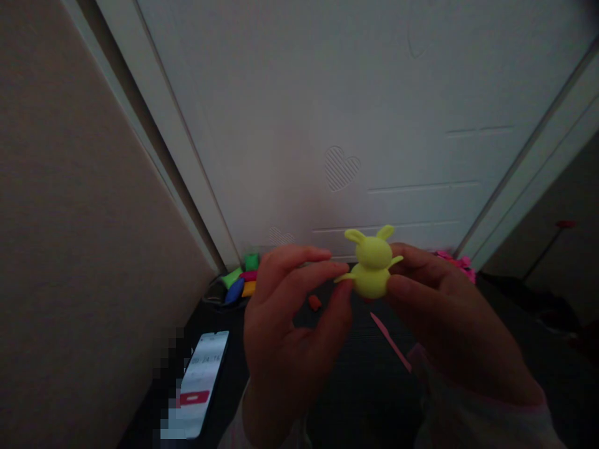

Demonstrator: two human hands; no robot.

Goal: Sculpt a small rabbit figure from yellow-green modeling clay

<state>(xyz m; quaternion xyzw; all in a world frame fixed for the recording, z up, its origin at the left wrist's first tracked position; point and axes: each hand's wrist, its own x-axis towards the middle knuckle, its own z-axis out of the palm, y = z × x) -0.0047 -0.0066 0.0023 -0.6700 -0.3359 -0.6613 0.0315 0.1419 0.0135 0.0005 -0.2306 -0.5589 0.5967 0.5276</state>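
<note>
A small yellow clay figure (373, 268) with a round head, two long ears, a round body and two thin arms is held up above the dark surface. My left hand (299, 324) pinches the figure's left-side arm between thumb and fingertip. Around the body's right side, my right hand (435, 299) grips with thumb and fingers. A bit of red shows under the body. Below the hands lie a small orange-red lump of clay (314, 303) and a pink plastic knife (390, 342).
A phone (202, 380) with a lit timer screen lies at the left. Behind it sit several colourful clay packs (236, 288) in a dark container. Pink pieces (461, 265) lie at the back right. A white panel with hearts (299, 125) rises behind, and a brown wall (70, 249) stands left.
</note>
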